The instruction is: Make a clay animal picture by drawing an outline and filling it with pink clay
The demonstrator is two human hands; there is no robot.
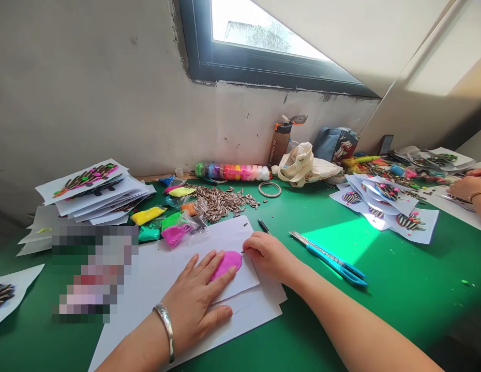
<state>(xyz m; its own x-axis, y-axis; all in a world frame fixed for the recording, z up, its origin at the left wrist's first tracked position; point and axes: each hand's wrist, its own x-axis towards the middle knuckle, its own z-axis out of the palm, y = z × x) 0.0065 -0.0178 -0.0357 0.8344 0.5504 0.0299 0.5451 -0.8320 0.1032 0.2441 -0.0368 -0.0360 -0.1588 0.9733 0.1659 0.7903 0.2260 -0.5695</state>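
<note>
Pink clay [231, 259] under L hand [196, 297], just L of R hand [273, 257].
L fingers spread, clay's long axis part hid.; R pinches small dark bit [243, 252] at edge.

Looks like small craft workshop: long green worktable [279, 330] along bare, rough wall [89, 103] under window [271, 36], with heap of striped seeds [221, 201], packets of coloured clay [178, 235] and stacked seed pictures [93, 186] on paper
</note>
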